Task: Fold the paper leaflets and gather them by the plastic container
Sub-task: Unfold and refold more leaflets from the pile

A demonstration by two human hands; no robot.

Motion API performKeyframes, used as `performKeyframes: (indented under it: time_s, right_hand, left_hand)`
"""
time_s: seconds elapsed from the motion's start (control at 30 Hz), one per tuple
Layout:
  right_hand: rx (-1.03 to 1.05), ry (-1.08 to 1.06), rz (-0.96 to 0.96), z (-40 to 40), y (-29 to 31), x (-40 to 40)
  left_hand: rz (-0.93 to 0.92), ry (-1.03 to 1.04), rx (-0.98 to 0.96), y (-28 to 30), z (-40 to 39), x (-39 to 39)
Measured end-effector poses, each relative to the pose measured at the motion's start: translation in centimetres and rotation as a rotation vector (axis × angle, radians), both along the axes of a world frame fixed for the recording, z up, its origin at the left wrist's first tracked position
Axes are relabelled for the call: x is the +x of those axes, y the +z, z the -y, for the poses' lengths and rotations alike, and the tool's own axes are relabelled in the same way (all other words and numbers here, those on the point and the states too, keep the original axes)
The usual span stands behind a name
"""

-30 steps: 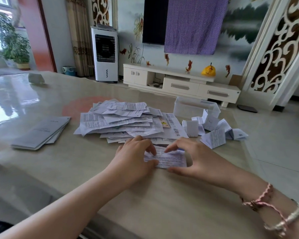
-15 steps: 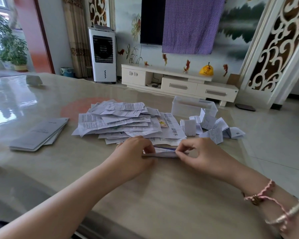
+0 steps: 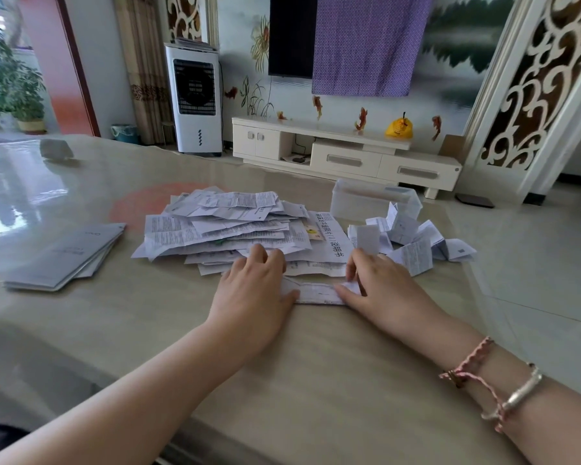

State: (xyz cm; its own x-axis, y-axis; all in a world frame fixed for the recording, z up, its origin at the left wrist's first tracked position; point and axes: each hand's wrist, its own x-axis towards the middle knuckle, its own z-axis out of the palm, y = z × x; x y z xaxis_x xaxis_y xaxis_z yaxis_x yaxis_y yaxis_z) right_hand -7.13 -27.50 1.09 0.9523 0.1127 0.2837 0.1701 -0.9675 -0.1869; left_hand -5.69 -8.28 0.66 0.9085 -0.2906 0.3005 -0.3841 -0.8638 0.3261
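The glossy beige tabletop [image 3: 316, 380] fills most of the view, its near edge running across the bottom under both forearms and its right edge slanting away past the folded papers. A broad bare stretch lies between the near edge and the hands, and another on the far left side. The loose pile of unfolded leaflets [image 3: 228, 226] sprawls across the middle of the tabletop, its front fringe just behind the hands. Toward the left edge rests a fanned stack of grey booklets [image 3: 64, 258], well apart from the pile. The clear plastic container [image 3: 374, 201] stands near the far right edge, and the folded leaflets [image 3: 413, 243] cluster just in front of it and to its right, close to that edge. The left hand [image 3: 254, 293] lies flat, fingers straight, pressing the left end of a narrow folded leaflet [image 3: 316, 292] against the tabletop. The right hand [image 3: 383, 286] presses the strip's right end, thumb along the front crease, fingers spread and only slightly bent.
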Motion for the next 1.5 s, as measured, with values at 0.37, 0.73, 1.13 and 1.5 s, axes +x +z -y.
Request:
performKeyframes:
  time_s: [0.37, 0.73, 1.13, 1.5]
  right_hand:
    - [0.064, 0.075, 0.061, -3.0, -0.7, -0.6]
    - [0.068, 0.013, -0.082, -2.0, 0.0, -1.3]
    - [0.118, 0.221, -0.063, 0.2, 0.2, -1.9]
    - [-0.125, 0.363, -0.024, 1.2, 1.1, -1.5]
  left_hand:
    - [0.022, -0.069, -0.045, -0.6, 0.7, -0.1]
    - [-0.018, -0.046, -0.050, -1.1, 0.4, 0.1]
    - [-0.077, -0.092, -0.006, -0.9, -0.5, 0.0]
    - [-0.095, -0.101, -0.105, 0.1, -0.5, 0.1]
